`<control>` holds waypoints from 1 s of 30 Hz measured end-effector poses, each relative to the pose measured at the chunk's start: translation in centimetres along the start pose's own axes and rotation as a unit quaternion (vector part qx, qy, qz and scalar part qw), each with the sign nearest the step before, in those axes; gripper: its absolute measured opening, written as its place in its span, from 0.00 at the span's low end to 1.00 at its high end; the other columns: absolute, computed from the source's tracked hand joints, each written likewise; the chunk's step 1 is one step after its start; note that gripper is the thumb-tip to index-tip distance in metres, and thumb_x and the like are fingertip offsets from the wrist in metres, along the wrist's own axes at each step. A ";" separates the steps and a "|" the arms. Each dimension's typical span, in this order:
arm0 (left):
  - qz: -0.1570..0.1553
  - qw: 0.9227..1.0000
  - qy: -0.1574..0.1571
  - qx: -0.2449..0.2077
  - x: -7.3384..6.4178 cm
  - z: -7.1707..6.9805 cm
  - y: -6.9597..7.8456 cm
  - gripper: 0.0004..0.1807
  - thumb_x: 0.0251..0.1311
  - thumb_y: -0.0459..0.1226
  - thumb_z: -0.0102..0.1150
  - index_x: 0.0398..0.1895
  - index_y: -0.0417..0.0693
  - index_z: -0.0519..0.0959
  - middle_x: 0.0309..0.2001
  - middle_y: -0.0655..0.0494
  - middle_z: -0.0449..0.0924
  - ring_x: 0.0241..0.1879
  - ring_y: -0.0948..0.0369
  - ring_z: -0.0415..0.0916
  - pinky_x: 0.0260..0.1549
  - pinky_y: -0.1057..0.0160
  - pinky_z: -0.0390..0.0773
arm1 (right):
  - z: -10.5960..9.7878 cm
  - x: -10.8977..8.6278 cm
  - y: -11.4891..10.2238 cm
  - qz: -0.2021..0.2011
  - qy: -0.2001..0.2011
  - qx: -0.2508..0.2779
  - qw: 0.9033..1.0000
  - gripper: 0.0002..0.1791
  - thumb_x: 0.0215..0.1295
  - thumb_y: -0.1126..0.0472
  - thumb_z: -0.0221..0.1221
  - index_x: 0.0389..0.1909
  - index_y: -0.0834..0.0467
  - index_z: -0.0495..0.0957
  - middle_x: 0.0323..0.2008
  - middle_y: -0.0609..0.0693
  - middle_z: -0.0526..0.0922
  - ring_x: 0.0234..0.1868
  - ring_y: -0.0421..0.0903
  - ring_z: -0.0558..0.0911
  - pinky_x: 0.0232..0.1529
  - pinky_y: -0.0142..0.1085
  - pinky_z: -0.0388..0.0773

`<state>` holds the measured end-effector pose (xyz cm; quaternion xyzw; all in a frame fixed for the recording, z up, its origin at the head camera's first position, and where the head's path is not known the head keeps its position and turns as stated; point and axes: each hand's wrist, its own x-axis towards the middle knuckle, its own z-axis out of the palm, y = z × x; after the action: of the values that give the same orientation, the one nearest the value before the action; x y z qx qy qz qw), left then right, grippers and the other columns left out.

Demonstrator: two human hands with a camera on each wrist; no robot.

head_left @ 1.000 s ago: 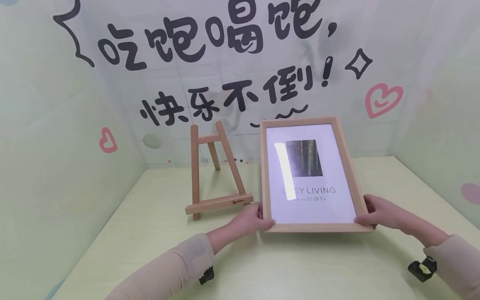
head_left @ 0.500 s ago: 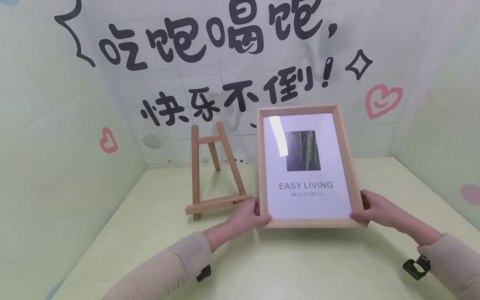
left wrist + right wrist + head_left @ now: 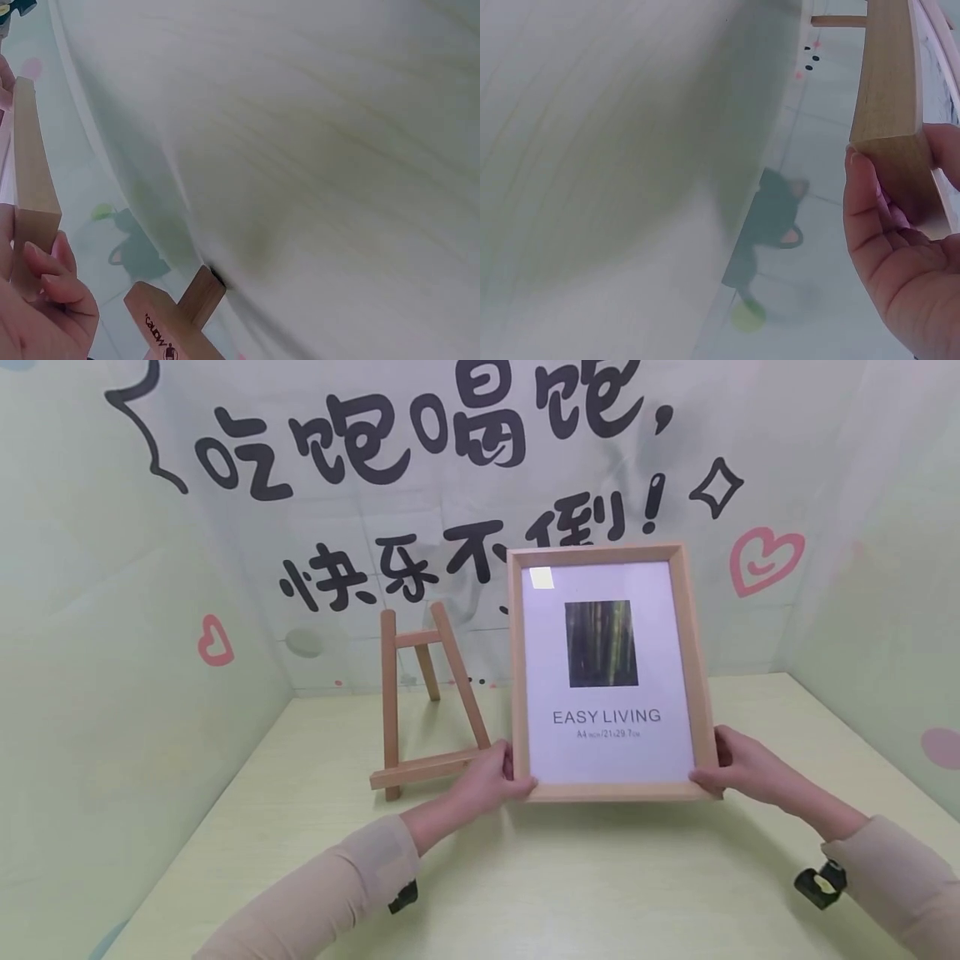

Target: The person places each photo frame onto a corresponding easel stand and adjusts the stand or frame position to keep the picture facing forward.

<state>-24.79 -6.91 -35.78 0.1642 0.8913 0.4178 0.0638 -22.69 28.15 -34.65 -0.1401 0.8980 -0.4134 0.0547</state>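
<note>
A light wooden picture frame (image 3: 611, 792) with a small bamboo print and the words "EASY LIVING" is held up off the table, its face toward the head camera. My left hand (image 3: 491, 781) grips its lower left corner, thumb on the front and fingers behind. At the lower right corner my right hand (image 3: 750, 768) pinches it the same way. Both wrist views show the fingers curled under the frame's wooden edge (image 3: 34, 165). Left of the frame stands a small wooden easel (image 3: 390, 702), its ledge partly covered by my left hand in the head view.
The pale wood-grain table (image 3: 300, 860) spreads below the hands. Behind it hangs a white printed backdrop (image 3: 337, 510) with black lettering and pink hearts. Pale green side walls (image 3: 112, 693) close in the left and right.
The picture frame has risen, moved slightly left and tilted more upright, carried by both hands. The light reflection on its glass has shrunk to the top left corner. The easel has not moved.
</note>
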 end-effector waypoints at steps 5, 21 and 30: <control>0.017 1.000 0.010 0.016 0.3 -0.6 0.0 0.18 0.51 0.39 0.64 0.37 0.38 0.68 0.26 0.53 0.71 0.23 0.63 0.66 0.18 0.69 0.68 | 0.0 0.5 -0.3 -0.014 0.020 -0.009 1.000 0.32 0.57 0.62 0.61 0.54 0.76 0.57 0.44 0.68 0.75 0.39 0.51 0.77 0.31 0.34 0.76; 0.025 0.995 0.046 0.086 1.1 -3.1 0.4 0.20 0.52 0.43 0.64 0.40 0.40 0.68 0.27 0.53 0.71 0.25 0.61 0.67 0.21 0.68 0.69 | 0.1 2.8 -1.5 -0.038 0.058 -0.024 0.997 0.34 0.57 0.60 0.62 0.56 0.76 0.57 0.46 0.70 0.73 0.42 0.55 0.76 0.32 0.33 0.76; 0.029 0.991 0.072 0.106 1.3 -4.3 0.0 0.20 0.51 0.44 0.64 0.39 0.42 0.69 0.27 0.54 0.71 0.25 0.61 0.67 0.21 0.68 0.68 | 0.2 4.3 -2.4 -0.040 0.068 -0.035 0.996 0.35 0.56 0.59 0.63 0.57 0.74 0.58 0.46 0.68 0.73 0.42 0.55 0.75 0.35 0.34 0.75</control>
<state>-27.12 -9.59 -32.94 0.1649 0.9276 0.3337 -0.0304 -26.28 25.22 -32.83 -0.1493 0.9072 -0.3924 -0.0279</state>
